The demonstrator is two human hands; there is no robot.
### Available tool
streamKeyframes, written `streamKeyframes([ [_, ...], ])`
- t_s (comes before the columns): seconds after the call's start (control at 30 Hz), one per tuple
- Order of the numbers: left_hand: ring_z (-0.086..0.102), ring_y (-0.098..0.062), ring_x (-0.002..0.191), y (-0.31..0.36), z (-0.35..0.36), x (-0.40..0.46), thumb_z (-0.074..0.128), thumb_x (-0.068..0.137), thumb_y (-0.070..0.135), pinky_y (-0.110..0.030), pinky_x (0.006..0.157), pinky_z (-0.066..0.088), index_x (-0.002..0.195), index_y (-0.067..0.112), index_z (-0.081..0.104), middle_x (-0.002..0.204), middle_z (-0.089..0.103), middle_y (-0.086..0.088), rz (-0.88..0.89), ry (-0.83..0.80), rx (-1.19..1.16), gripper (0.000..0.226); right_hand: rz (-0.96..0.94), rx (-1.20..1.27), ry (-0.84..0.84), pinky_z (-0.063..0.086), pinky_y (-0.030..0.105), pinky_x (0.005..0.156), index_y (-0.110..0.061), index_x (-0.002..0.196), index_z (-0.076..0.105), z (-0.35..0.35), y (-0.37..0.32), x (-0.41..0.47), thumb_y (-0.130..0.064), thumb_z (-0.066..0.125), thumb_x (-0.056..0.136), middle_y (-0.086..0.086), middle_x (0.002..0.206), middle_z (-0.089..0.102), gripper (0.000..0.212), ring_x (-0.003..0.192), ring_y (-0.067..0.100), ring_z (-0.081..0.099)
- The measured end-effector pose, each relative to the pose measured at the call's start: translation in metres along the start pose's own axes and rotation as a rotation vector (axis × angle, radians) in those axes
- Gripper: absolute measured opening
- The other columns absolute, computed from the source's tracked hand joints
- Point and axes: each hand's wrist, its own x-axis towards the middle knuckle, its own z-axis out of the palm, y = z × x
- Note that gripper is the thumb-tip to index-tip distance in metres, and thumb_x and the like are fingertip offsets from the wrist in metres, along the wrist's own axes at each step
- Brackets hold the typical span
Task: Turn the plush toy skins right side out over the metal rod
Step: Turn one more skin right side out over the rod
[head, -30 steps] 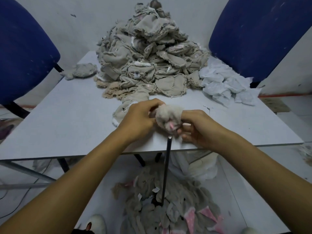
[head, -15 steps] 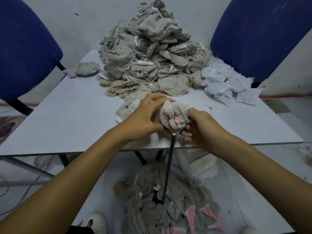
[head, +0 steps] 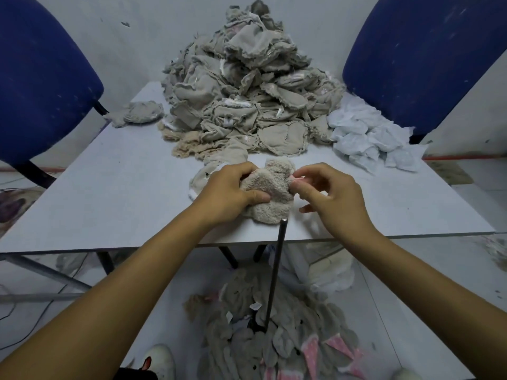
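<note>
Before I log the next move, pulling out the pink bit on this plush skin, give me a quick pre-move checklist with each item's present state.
1. Left hand grips the plush skin: ok.
2. Right hand pinches the pink bit at the skin's right edge: ok.
3. Fuzzy side faces out: ok on what shows.
4. Skin is off the metal rod, whose tip shows bare below it: ok.
5. Every part turned out: cannot tell.
6. Unturned pile waits on the table: ok.
</note>
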Motion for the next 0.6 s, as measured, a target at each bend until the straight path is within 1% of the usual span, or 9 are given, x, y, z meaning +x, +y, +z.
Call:
streamKeyframes([
  [0.1,0.068,-0.017,0.088,0.002,-0.002,0.000,0.085,0.072,0.011,-0.041,0.084,0.056,0.100,0.018,0.071,0.089,0.073,0.005,-0.001,0.004,-0.012,0.032,0.180,0.174,-0.099,0.056,0.024,0.058,-0.016,0.086,0.073,-0.006,0.001,0.007,-0.013,0.072,0.089,0.000,0.071,0.069,0.004,0.067,0.009,0.065],
  [0.2,0.064,-0.007,0.081,0.005,-0.006,-0.004,0.085,0.071,0.007,-0.022,0.075,0.052,0.092,0.023,0.071,0.084,0.070,0.010,0.067,0.027,0.060,0.030,0.171,0.039,-0.112,0.056,0.025,0.056,-0.019,0.074,0.072,-0.008,0.004,0.010,-0.006,0.074,0.086,0.004,0.069,0.068,0.018,0.064,0.011,0.063],
  [0.23,0.062,-0.006,0.080,0.005,-0.008,-0.005,0.083,0.071,0.004,-0.022,0.073,0.050,0.090,0.022,0.071,0.084,0.069,0.009,0.130,0.099,0.137,0.029,0.170,0.000,-0.049,0.055,0.024,0.054,-0.021,0.071,0.070,-0.010,0.005,0.012,-0.004,0.073,0.086,0.005,0.069,0.067,0.023,0.063,0.012,0.062],
  [0.33,0.055,-0.023,0.080,0.006,-0.021,-0.005,0.068,0.074,0.001,-0.036,0.065,0.043,0.090,0.008,0.071,0.087,0.063,-0.006,0.378,0.487,0.420,0.017,0.232,-0.003,0.256,0.054,0.023,0.052,-0.020,0.075,0.065,-0.029,0.011,0.025,-0.002,0.066,0.092,0.000,0.077,0.061,0.024,0.062,0.014,0.061],
  [0.4,0.051,-0.028,0.075,0.006,-0.028,-0.007,0.068,0.077,0.004,-0.036,0.062,0.036,0.083,0.001,0.068,0.080,0.057,-0.014,0.577,0.590,0.615,0.007,0.245,-0.005,0.354,0.055,0.023,0.056,-0.019,0.081,0.065,-0.043,0.017,0.030,-0.006,0.062,0.096,-0.001,0.083,0.060,0.020,0.069,0.017,0.061],
  [0.43,0.050,-0.029,0.075,0.005,-0.027,-0.008,0.073,0.077,0.006,-0.037,0.062,0.037,0.082,0.000,0.067,0.079,0.056,-0.015,0.668,0.526,0.695,0.009,0.216,-0.094,0.334,0.056,0.024,0.060,-0.019,0.086,0.065,-0.046,0.021,0.030,-0.008,0.062,0.096,-0.002,0.087,0.061,0.016,0.075,0.017,0.062],
  [0.47,0.049,-0.028,0.078,0.002,-0.022,-0.010,0.078,0.076,0.010,-0.039,0.064,0.039,0.083,0.002,0.068,0.081,0.055,-0.013,0.702,0.367,0.744,0.014,0.168,-0.227,0.282,0.056,0.026,0.068,-0.020,0.093,0.065,-0.044,0.023,0.028,-0.010,0.061,0.097,-0.001,0.095,0.061,0.011,0.083,0.017,0.061],
  [0.53,0.042,-0.019,0.090,0.000,-0.014,-0.014,0.076,0.079,0.034,-0.043,0.080,0.041,0.098,0.017,0.069,0.094,0.052,-0.001,0.491,-0.106,0.757,0.027,0.060,-0.446,0.191,0.047,0.027,0.085,-0.023,0.111,0.061,-0.035,0.027,0.021,-0.012,0.060,0.097,0.001,0.112,0.049,0.017,0.098,0.015,0.055],
  [0.6,0.041,-0.012,0.095,0.002,-0.011,-0.014,0.053,0.078,0.069,-0.041,0.089,0.039,0.101,0.031,0.064,0.099,0.050,0.007,0.214,-0.402,0.697,0.046,0.014,-0.488,0.180,0.044,0.029,0.091,-0.022,0.116,0.059,-0.023,0.025,0.015,-0.015,0.059,0.097,0.002,0.115,0.038,0.021,0.105,0.018,0.050],
])
